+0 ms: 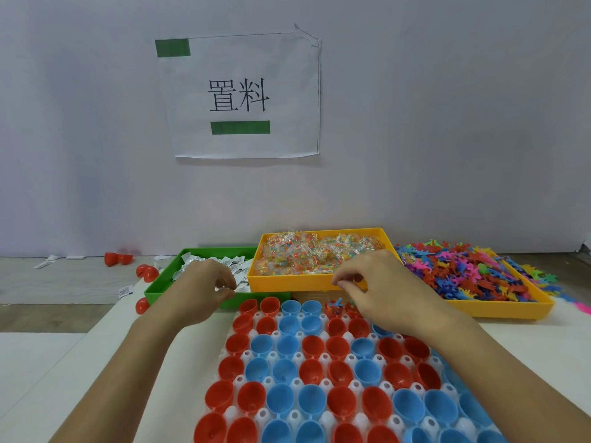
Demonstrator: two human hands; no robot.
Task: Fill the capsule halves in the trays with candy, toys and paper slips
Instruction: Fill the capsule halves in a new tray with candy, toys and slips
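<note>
The left hand (pixel 204 287) hovers over the near edge of the green tray (pixel 156 287), fingers curled, thumb and forefinger pinching what looks like a small white paper slip, though it is too small to be sure. The right hand (pixel 374 282) hangs over the near wall of the yellow candy tray (pixel 287 282), fingers bent downward; whether it holds anything I cannot tell. Under and beyond the left hand, the green tray holds folded paper slips (pixel 230 263). Beyond the right hand, the candy tray is heaped with clear packets of coloured candy (pixel 307 254). To the right of that hand, a second yellow tray (pixel 499 310) is piled with small coloured plastic toys (pixel 473 273). Below both hands on the tabletop (pixel 96 346) lies a white tray (pixel 323 358) of red and blue capsule halves (pixel 281 372), open side up; a red half (pixel 335 308) just under the right hand's fingers already holds bits of toy and candy. Loose red halves (pixel 147 271) lie left of the green tray.
</note>
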